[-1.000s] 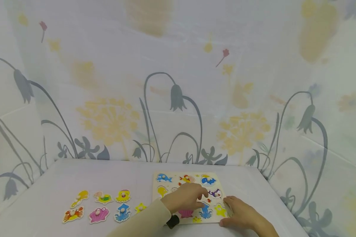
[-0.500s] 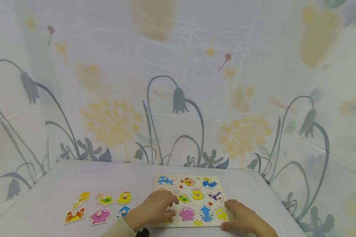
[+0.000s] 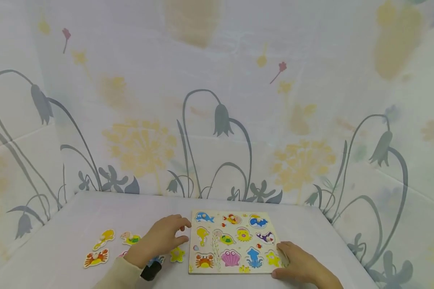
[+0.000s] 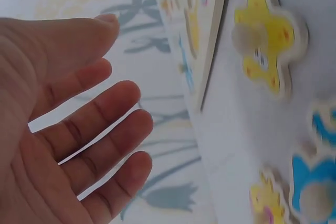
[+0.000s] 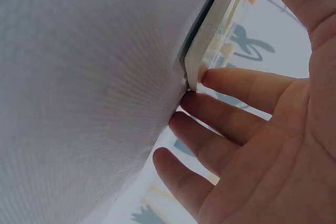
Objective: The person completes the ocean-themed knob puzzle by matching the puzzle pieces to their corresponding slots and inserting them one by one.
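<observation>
At the far left of the worktop [image 3: 137, 206], the seahorse piece [image 3: 103, 240] lies slanted above the crab piece [image 3: 96, 258]; set in a recess at that slant, it would probably catch on the rim instead of dropping flush. The turtle piece [image 3: 131, 238] comes next, beside the left hand [image 3: 166, 237], which is spread and empty between these loose pieces and the board. Under that wrist, the squid piece [image 3: 155, 261] is mostly covered by a black object [image 3: 151, 271]; a low sweep of sleeve or wrist could drag it out of place, and the arm hides neighbouring pieces, inviting a blind grab. The star piece [image 3: 177, 255] sits just beside the board's left edge, so a leftward shove could run the two together. The puzzle board [image 3: 217, 215] lies flat between the hands, steadied only by the right hand [image 3: 298, 263], its fingers extended and touching the right edge without any clear grip; uneven pressure there could skew or slide it.
</observation>
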Demonstrator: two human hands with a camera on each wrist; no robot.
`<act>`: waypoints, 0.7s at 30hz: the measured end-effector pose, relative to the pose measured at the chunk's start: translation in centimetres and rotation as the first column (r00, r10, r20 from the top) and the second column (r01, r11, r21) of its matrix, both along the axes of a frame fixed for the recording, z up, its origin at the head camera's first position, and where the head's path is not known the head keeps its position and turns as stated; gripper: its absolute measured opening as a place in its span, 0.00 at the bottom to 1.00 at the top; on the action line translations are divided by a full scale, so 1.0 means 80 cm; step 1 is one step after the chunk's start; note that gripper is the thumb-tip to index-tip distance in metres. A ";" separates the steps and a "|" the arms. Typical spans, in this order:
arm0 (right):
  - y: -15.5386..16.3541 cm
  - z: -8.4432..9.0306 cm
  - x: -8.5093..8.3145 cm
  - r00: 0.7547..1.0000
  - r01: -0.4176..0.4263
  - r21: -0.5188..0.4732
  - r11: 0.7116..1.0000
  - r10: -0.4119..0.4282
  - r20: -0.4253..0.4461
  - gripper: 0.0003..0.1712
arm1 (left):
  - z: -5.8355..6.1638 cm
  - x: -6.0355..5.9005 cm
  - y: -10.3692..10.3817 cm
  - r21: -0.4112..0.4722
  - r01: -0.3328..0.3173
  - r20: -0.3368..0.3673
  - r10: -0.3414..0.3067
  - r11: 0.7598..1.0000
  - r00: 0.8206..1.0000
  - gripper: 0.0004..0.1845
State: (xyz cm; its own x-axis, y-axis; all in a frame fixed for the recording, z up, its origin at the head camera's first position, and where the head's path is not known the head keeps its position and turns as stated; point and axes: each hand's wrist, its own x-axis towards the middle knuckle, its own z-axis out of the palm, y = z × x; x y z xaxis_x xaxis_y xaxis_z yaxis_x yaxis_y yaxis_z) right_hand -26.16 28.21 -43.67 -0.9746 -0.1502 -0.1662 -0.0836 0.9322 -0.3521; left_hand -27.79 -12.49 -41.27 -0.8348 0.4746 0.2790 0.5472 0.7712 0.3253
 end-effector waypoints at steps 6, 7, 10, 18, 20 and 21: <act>0.000 -0.002 0.001 1.000 0.016 -0.001 1.000 -0.016 0.010 0.54 | 0.003 -0.005 -0.032 0.028 -0.087 0.059 0.086 0.996 0.995 0.16; 0.000 -0.002 0.001 1.000 0.016 -0.002 1.000 -0.016 0.009 0.54 | 0.003 -0.007 -0.037 0.036 -0.103 0.082 0.100 0.994 0.992 0.16; 0.000 -0.002 0.000 1.000 0.017 -0.001 1.000 -0.017 0.010 0.55 | 0.002 -0.012 -0.050 0.054 -0.133 0.135 0.125 0.990 0.983 0.16; 0.002 -0.003 -0.002 1.000 -0.022 -0.019 1.000 0.022 -0.009 0.54 | -0.010 -0.015 -0.072 0.049 -0.145 0.164 0.136 0.988 0.977 0.16; 0.003 -0.003 -0.002 1.000 -0.025 -0.015 1.000 0.025 -0.012 0.54 | -0.012 -0.014 -0.075 0.042 -0.140 0.165 0.131 0.989 0.978 0.16; 0.003 -0.003 -0.002 1.000 -0.025 -0.015 1.000 0.025 -0.014 0.54 | -0.013 -0.013 -0.076 0.040 -0.136 0.164 0.128 0.990 0.978 0.16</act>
